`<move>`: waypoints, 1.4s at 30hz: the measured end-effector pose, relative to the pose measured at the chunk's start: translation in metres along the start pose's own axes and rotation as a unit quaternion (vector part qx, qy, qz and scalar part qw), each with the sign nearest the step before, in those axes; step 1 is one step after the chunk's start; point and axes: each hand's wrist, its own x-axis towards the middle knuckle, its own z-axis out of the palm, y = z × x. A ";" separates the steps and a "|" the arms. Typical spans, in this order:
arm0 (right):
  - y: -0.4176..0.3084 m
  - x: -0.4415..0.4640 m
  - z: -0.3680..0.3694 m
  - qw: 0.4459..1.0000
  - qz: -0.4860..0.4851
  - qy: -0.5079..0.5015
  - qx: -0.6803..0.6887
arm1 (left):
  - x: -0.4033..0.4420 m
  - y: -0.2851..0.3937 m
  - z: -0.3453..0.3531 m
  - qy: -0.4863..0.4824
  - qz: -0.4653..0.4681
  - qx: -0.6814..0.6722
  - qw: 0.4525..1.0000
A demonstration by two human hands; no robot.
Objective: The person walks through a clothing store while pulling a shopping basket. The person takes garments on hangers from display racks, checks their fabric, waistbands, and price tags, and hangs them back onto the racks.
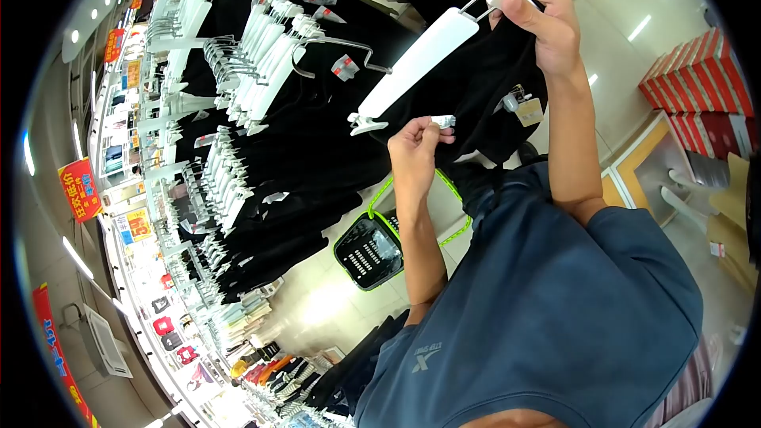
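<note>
My right hand (547,22) is closed around one end of a white clip hanger (420,63), at its wire and end clip. The hanger slants down to the left, and its other clip (366,124) sits just left of my left hand. Black garments (476,79) hang behind and below the hanger; whether its clips grip one of them I cannot tell. My left hand (416,149) pinches a small white printed tag (442,121) between thumb and fingers. A cream paper tag (529,112) dangles against the black cloth to the right.
To the left, a rack holds black clothes on several white hangers (265,47). A black shopping basket (369,250) with a bright green handle is below my left forearm. Red boxes (697,71) are stacked at right, near a wood-framed mirror (642,158). Folded clothes (285,372) lie low down.
</note>
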 end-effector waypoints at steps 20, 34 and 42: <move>-0.010 0.002 0.010 0.998 0.031 0.017 0.042 | -0.019 0.015 -0.024 0.362 0.311 0.155 0.865; -0.002 0.018 0.022 0.990 0.018 -0.138 0.010 | -0.013 0.050 -0.047 -0.179 0.044 0.218 0.958; 0.033 0.023 0.018 0.992 0.090 -0.092 0.003 | -0.021 0.071 -0.052 -0.425 -0.056 -0.062 0.901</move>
